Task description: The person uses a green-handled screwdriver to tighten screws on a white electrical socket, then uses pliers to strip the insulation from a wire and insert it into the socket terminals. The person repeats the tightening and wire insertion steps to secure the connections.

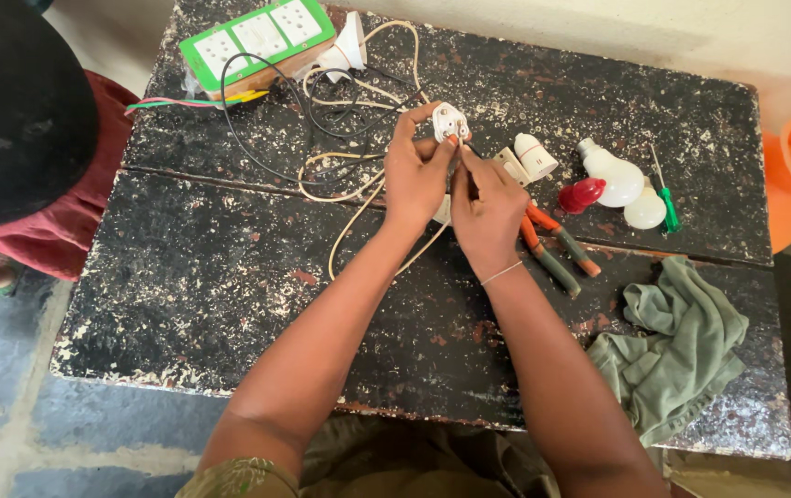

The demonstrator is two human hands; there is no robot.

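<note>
My left hand [416, 171] holds a white three-pin plug [449, 120] up above a dark, worn table [229, 295]. Its fingers wrap the plug's left side. My right hand [486, 207] is pressed against the left one, its fingertips pinching at the plug's lower edge, where something small and orange shows. A cream cable [349, 194] runs from the plug and loops across the table. Whatever my right fingers pinch is too small to make out.
Orange-handled pliers [557, 251] lie just right of my right hand. Beyond them are a white lamp holder [535, 157], white bulbs [615, 175], a red bulb [582, 195] and a green screwdriver [666, 198]. A green-and-white socket board [257, 41] with black wire sits far left. A green cloth [681, 346] lies front right.
</note>
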